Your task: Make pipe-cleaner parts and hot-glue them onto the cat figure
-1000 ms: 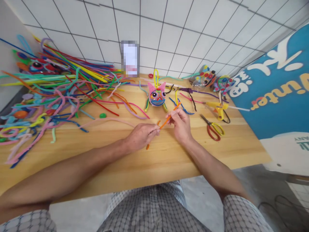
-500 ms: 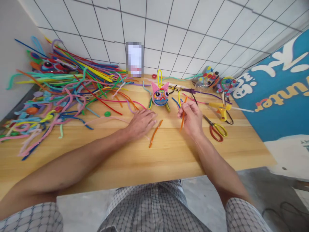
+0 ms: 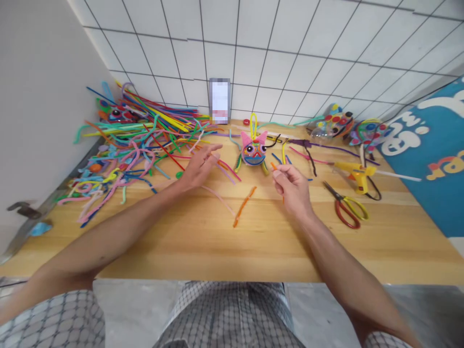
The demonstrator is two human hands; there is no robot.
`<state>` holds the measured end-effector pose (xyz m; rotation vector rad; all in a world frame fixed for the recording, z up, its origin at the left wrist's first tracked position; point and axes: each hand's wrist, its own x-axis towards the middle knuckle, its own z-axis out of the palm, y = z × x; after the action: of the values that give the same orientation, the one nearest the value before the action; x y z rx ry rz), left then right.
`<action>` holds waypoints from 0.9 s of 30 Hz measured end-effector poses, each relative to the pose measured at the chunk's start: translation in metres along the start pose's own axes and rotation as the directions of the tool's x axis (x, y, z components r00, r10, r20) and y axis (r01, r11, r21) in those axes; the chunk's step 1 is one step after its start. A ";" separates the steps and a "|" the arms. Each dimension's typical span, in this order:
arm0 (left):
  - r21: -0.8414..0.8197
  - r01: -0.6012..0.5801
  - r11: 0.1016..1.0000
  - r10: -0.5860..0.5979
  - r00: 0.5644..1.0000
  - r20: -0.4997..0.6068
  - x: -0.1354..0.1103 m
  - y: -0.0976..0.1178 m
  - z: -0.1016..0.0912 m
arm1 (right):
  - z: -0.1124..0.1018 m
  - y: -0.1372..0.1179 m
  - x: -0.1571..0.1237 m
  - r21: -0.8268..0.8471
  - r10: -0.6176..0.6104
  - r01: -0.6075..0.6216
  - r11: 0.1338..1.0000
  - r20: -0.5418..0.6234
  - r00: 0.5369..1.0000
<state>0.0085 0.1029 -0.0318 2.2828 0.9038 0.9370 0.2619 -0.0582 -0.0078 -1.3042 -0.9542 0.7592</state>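
Observation:
My right hand (image 3: 293, 187) pinches a short orange pipe cleaner (image 3: 273, 166), most of it hidden by the fingers. My left hand (image 3: 201, 166) is open, fingers spread, above the near edge of the loose pipe cleaners and holding nothing. Between and beyond the hands stands a small round figure (image 3: 253, 152) with pink ears, googly eyes, a blue mouth and a yellow loop on top. A second orange pipe cleaner (image 3: 244, 207) lies bent on the table between my forearms. A pale pink pipe cleaner (image 3: 219, 195) lies by my left hand.
A large heap of coloured pipe cleaners (image 3: 145, 128) covers the left of the table (image 3: 203, 251). Right of my right hand are scissors (image 3: 344, 205) and a yellow glue gun (image 3: 357, 171). A phone (image 3: 219, 101) leans on the tiled wall. Decorated balls (image 3: 369, 134) sit at the back right.
My left hand has moved left, away from the figure, and its fingers have spread. My right hand still pinches the orange pipe cleaner, now mostly covered. The view has swung left.

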 end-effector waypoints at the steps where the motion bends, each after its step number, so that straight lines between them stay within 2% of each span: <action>1: 0.051 -0.019 0.999 0.016 0.998 0.063 0.000 -0.007 -0.002 | 0.000 0.001 0.000 -0.004 0.000 0.000 1.000 0.006 1.000; 3: 0.185 -0.077 0.980 0.042 0.982 0.186 0.002 -0.024 -0.005 | 0.001 0.002 -0.001 -0.013 -0.001 0.001 1.000 0.014 1.000; 6: 0.333 -0.094 0.938 0.014 0.972 0.236 0.011 -0.052 -0.012 | 0.002 0.005 -0.001 -0.030 0.005 -0.005 1.000 0.024 1.000; 9: 0.415 -0.029 0.909 -0.045 0.985 0.167 0.029 -0.074 -0.024 | 0.005 0.007 -0.002 -0.048 0.014 -0.012 0.999 0.045 0.999; 12: 0.496 0.110 0.861 -0.135 0.991 0.015 0.050 -0.085 -0.036 | 0.007 0.007 -0.004 -0.082 0.005 0.002 0.997 0.074 0.997; 16: 0.554 0.267 0.789 -0.240 0.963 -0.123 0.071 -0.085 -0.039 | 0.008 0.007 -0.008 -0.152 -0.012 0.028 0.988 0.106 0.994; 19: 0.510 0.317 0.799 -0.272 0.948 -0.163 0.078 -0.080 -0.033 | 0.009 0.007 -0.009 -0.191 -0.025 0.049 0.980 0.124 0.992; 24: 0.426 0.295 0.855 -0.247 0.955 -0.164 0.082 -0.068 -0.033 | 0.008 0.009 -0.010 -0.256 -0.054 0.088 0.963 0.139 0.989; 27: 0.370 0.217 0.903 -0.147 0.967 -0.207 0.081 -0.046 -0.039 | 0.008 0.008 -0.011 -0.318 -0.090 0.137 0.938 0.158 0.983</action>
<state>0.0057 0.1998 -0.0044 2.4055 1.4714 0.9509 0.2502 -0.0630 -0.0174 -1.4810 -1.3017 0.6258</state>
